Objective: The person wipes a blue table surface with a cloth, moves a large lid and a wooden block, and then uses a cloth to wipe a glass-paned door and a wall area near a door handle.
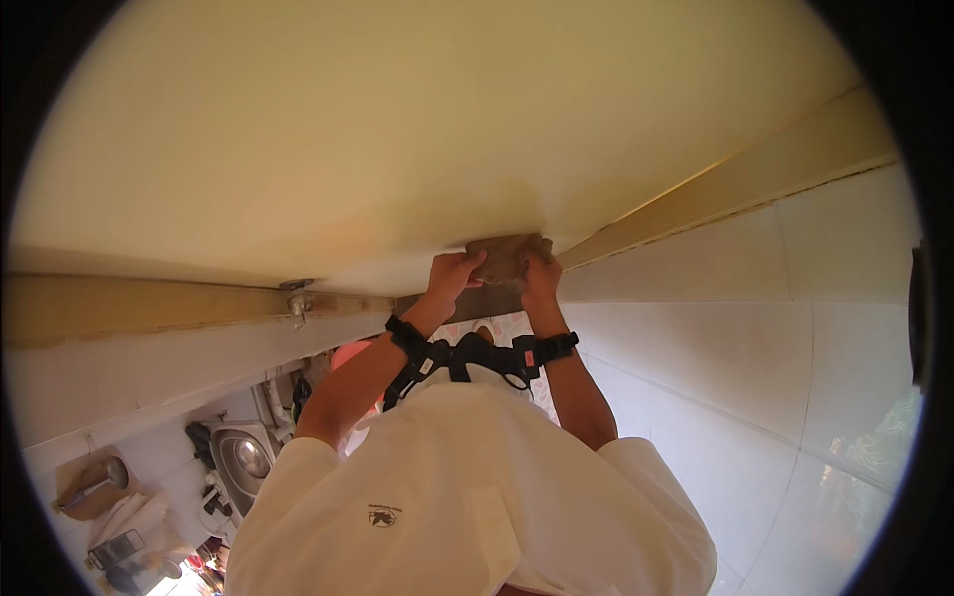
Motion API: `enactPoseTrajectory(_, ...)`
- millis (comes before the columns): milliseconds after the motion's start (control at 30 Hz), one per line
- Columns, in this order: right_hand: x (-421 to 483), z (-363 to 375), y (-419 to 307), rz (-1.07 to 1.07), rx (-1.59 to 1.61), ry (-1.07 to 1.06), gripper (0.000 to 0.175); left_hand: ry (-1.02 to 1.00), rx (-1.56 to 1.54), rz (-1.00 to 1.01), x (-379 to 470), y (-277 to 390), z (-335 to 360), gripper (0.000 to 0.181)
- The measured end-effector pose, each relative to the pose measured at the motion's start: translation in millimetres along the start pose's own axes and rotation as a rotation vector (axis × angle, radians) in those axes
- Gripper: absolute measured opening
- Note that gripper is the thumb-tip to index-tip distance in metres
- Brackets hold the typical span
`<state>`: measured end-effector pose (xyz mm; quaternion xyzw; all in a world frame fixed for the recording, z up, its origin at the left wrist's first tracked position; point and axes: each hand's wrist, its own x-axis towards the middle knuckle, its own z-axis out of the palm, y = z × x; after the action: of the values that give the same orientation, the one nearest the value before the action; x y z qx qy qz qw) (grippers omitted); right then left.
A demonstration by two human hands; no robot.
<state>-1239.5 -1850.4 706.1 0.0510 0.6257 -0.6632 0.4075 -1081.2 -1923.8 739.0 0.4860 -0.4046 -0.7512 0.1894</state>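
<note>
Both of my hands are raised in front of me and share a folded brown cloth [505, 259]. My left hand [450, 280] grips its left edge, with the thumb lying on the near face. At the other end, my right hand [542, 279] pinches the cloth, which is bunched up there. The cloth is at the broad, pale yellow panel [447, 134], which looks like a door; whether it presses on the surface is hard to tell. Black straps circle both wrists.
A metal knob or latch [299, 301] sticks out at the left by a yellowish frame [149, 302]. White tiled wall [708, 343] runs along my right. A metal basin [242, 458] is at the lower left, and patterned floor [510, 326] shows below my hands.
</note>
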Motion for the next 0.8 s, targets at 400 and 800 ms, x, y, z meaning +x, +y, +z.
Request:
enactPoseTrajectory(400,-40,47,9,-0.234,0.06,-0.172,0.034,0.013,0.035,0.182,-3,-4,-65,0.026)
enactPoseTrajectory(800,-111,98,7,-0.114,0.069,-0.298,0.035,0.137,-0.02,0.342,-80,44,-113,0.028)
